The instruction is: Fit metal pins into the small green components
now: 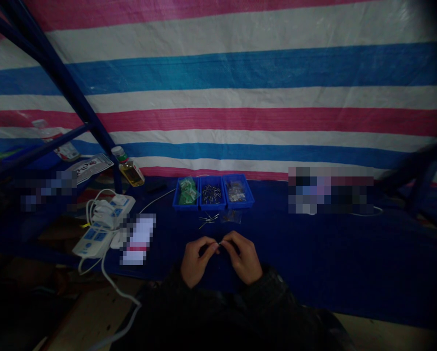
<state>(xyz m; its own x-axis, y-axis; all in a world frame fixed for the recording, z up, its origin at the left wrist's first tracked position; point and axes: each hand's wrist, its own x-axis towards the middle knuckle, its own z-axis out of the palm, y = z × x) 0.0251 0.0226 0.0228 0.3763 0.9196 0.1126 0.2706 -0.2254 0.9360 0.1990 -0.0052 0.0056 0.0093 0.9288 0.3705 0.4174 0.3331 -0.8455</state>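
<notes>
Left hand (195, 262), right hand (244, 258) pinching tiny metal piece (220, 243), blue trays (212, 206) beyond

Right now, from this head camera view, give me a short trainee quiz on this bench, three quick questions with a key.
1. True or false: the left hand and the right hand are both pinching a small metal part between them.
2. Of the three blue plastic trays, which one holds the green packets: leftmost, middle or rightmost?
3. How many white power strips lie to the left of the hands?

Key: 1 true; 2 leftmost; 3 two.
</notes>
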